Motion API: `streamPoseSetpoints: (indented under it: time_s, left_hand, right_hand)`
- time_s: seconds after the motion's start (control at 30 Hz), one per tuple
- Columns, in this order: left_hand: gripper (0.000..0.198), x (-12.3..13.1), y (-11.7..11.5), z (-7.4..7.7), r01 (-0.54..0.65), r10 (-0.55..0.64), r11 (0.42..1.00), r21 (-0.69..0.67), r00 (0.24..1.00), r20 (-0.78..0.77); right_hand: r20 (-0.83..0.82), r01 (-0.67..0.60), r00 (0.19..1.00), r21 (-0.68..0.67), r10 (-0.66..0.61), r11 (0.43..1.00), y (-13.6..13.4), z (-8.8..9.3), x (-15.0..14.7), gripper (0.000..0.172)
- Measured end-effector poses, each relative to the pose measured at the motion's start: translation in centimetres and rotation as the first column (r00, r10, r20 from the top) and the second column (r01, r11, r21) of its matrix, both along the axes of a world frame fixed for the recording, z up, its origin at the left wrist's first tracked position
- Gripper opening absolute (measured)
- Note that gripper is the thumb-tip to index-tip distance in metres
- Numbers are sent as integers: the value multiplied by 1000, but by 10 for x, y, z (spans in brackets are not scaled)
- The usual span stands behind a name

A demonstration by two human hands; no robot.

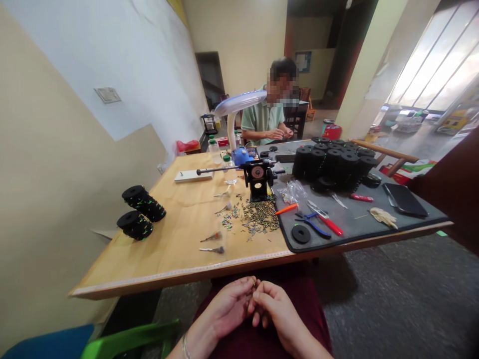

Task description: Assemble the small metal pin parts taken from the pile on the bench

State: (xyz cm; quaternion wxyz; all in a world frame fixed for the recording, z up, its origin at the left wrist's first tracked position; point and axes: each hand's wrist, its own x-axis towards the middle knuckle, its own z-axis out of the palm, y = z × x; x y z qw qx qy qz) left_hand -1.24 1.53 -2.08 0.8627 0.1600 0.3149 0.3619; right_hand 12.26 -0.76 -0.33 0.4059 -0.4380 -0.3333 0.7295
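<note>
My left hand is over my lap below the table's front edge, thumb and fingertips pinched on a tiny yellowish piece. Touching it from the right, my right hand has its thumb and forefinger pressed together; what they grip is too small to make out. On the table in front lie many small black-and-yellow pieces, some small thin grey pieces and several little bundles with frayed ends, one of them white-stemmed.
A black winding device and a lamp stand mid-table. Black spools are at left, more at right. Blue pliers and red-handled scissors lie on the grey mat. Another person sits opposite.
</note>
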Motion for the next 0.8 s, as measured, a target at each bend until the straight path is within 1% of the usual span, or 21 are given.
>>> streamPoseSetpoints:
  time_s: [0.33,0.5,0.8]
  left_hand:
    - [23,1,-1,5,-1,1,1000,26,1000,-14]
    - [19,1,0,5,-6,6,1000,17,1000,0]
    - [20,0,0,4,-12,12,1000,-1,1000,-1]
  right_hand:
    - [-10,7,1000,19,-7,1000,0,-3,-1,34]
    - [-11,10,1000,22,-9,1000,0,-5,0,32]
    - [-4,8,1000,25,-8,1000,-1,-2,-1,34]
